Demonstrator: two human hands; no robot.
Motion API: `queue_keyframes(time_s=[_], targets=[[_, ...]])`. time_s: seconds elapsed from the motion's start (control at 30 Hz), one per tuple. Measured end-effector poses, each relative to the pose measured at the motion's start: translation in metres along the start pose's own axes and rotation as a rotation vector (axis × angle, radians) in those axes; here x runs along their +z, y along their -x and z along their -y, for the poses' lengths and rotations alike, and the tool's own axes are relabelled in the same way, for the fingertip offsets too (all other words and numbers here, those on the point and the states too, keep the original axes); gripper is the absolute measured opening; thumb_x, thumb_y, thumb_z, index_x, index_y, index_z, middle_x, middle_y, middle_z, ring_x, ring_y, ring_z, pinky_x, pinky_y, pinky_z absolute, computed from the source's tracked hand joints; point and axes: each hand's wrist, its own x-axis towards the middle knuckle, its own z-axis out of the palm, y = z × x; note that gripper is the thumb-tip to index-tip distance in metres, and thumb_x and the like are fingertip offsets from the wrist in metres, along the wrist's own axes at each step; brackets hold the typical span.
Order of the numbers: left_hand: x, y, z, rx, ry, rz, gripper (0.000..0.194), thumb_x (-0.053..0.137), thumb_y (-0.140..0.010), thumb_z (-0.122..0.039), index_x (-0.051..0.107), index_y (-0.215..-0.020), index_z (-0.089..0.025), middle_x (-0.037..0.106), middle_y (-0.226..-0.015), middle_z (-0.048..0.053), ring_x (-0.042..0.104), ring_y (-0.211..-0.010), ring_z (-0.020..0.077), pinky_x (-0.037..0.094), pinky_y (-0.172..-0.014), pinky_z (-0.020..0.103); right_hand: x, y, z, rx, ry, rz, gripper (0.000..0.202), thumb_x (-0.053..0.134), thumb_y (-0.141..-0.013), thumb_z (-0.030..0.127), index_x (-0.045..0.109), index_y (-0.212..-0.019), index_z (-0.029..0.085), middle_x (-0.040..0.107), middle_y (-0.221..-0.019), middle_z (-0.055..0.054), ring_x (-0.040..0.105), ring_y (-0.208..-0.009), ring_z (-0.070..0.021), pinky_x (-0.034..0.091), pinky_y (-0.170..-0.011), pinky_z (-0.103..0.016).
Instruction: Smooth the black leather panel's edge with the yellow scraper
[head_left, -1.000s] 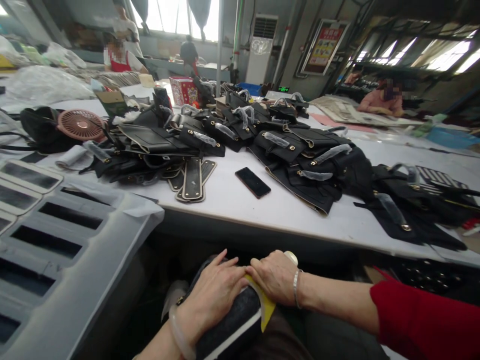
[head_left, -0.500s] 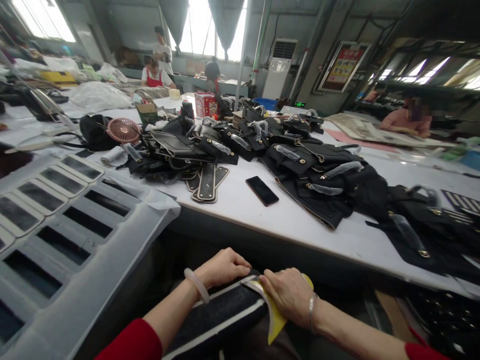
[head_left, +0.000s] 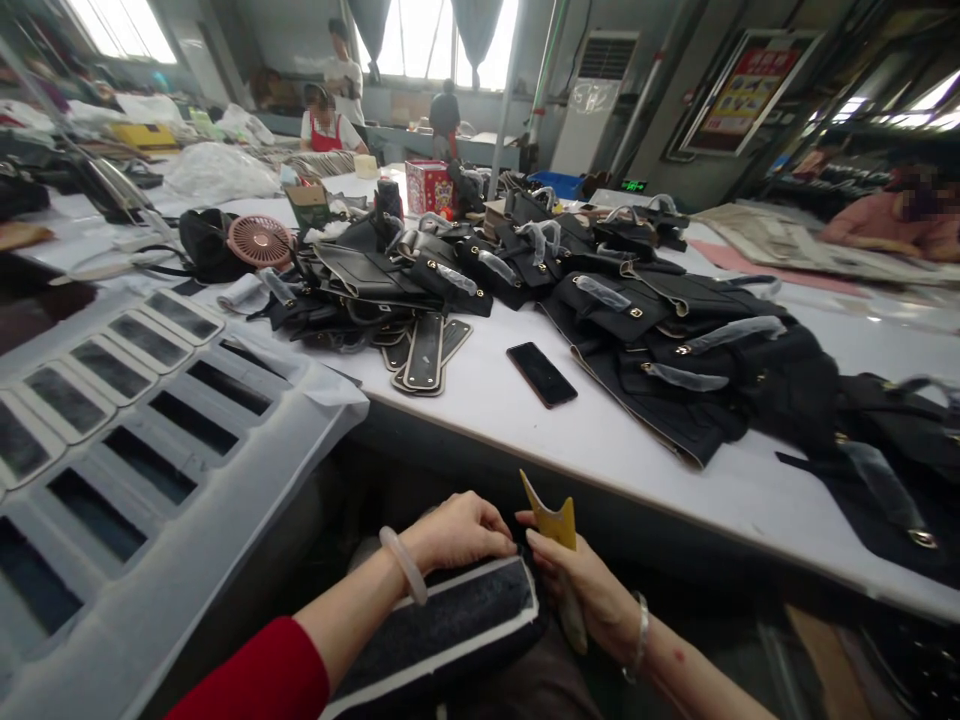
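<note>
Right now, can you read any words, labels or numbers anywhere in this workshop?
None can be read.
Wall poster: red and yellow, print too blurred.
Green lit sign: too small.
Red box on the table: pattern only, no clear words.
Phone: screen dark.
Yellow card in the right hand: blank.

left hand on dark panel, yellow scraper in right hand
</note>
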Motion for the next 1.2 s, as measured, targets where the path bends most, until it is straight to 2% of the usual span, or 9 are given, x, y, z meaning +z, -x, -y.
queue_keyframes(time_s=[0.17,0.4,0.5,0.67,0.83,0.9,1.0,1.1,1.2], targets=[[0.001,0.0,-0.002,-0.036,-0.036,-0.001,0.03,0.065,-0.066,-0.037,0.079,-0.085,-0.02,0.074,-0.076,0.002,0.065,-0.077,0.0213,0.044,-0.059,0.024,0.0,-0.009,-0.007,-0.029,0.087,-0.017,0.062,0.075,-0.068,0.049,0.054,-0.115,0.014,0.058,-0.08,-0.002,0.055,-0.072,-0.0179,0.041,-0.067,-0.03],[-0.001,0.008,-0.013,-0.022,-0.098,0.005,0.025,0.061,-0.068,-0.034,0.078,-0.084,-0.024,0.073,-0.074,0.0,0.066,-0.075,0.0206,0.042,-0.058,0.024,-0.003,-0.007,-0.002,-0.087,0.241,0.019,0.046,0.071,-0.072,0.045,0.061,-0.106,0.016,0.057,-0.075,0.0,0.053,-0.073,-0.0201,0.04,-0.07,-0.033],[0.0,0.01,-0.016,-0.002,-0.127,-0.002,0.024,0.06,-0.07,-0.033,0.077,-0.085,-0.025,0.073,-0.077,0.0,0.066,-0.076,0.0208,0.041,-0.06,0.025,-0.005,-0.006,-0.006,-0.189,0.335,0.057,0.042,0.065,-0.08,0.048,0.061,-0.11,0.019,0.055,-0.079,0.0,0.052,-0.077,-0.0209,0.041,-0.074,-0.034],[-0.001,0.01,-0.021,0.035,-0.166,-0.007,0.025,0.059,-0.074,-0.033,0.076,-0.088,-0.023,0.073,-0.079,0.002,0.066,-0.076,0.0235,0.042,-0.062,0.028,-0.006,-0.009,-0.011,-0.258,0.305,0.057,0.047,0.065,-0.084,0.055,0.06,-0.115,0.02,0.054,-0.08,0.001,0.048,-0.075,-0.0184,0.041,-0.087,-0.037],[-0.029,0.036,-0.016,0.123,-0.104,-0.007,0.037,0.056,-0.084,-0.036,0.071,-0.114,-0.022,0.073,-0.11,0.004,0.067,-0.1,0.0233,0.049,-0.088,0.029,-0.006,-0.007,-0.005,-0.155,0.197,0.071,0.055,0.07,-0.08,0.055,0.059,-0.119,0.019,0.058,-0.084,-0.002,0.055,-0.079,-0.0195,0.045,-0.076,-0.034],[-0.043,0.065,-0.001,0.122,-0.045,-0.12,0.042,0.045,-0.093,-0.041,0.066,-0.123,-0.021,0.067,-0.126,0.004,0.06,-0.115,0.023,0.043,-0.102,0.031,-0.006,-0.006,-0.005,-0.099,0.137,0.061,0.055,0.064,-0.083,0.057,0.059,-0.12,0.017,0.052,-0.072,0.002,0.051,-0.064,-0.0153,0.044,-0.063,-0.03],[-0.047,0.121,0.042,0.024,0.212,-0.438,0.047,0.045,-0.094,-0.055,0.066,-0.122,-0.024,0.064,-0.13,0.004,0.053,-0.126,0.026,0.033,-0.114,0.038,-0.004,-0.008,-0.012,-0.119,0.087,-0.026,0.055,0.061,-0.085,0.061,0.06,-0.12,0.018,0.042,-0.062,0.006,0.04,-0.052,-0.0101,0.037,-0.051,-0.023],[-0.023,0.164,0.089,-0.065,0.581,-0.707,0.052,0.047,-0.091,-0.064,0.063,-0.126,-0.029,0.058,-0.139,0.0,0.042,-0.137,0.0242,0.019,-0.122,0.039,0.001,-0.013,-0.023,-0.202,0.088,-0.131,0.057,0.071,-0.078,0.062,0.062,-0.118,0.022,0.057,-0.076,0.002,0.054,-0.067,-0.0135,0.046,-0.063,-0.024],[0.02,0.179,0.116,-0.039,0.935,-0.907,0.054,0.053,-0.086,-0.068,0.069,-0.118,-0.027,0.062,-0.135,0.003,0.042,-0.137,0.0277,0.024,-0.121,0.04,0.004,-0.014,-0.031,-0.246,0.12,-0.145,0.059,0.069,-0.077,0.066,0.066,-0.114,0.02,0.068,-0.096,-0.006,0.062,-0.087,-0.0216,0.051,-0.077,-0.029]])
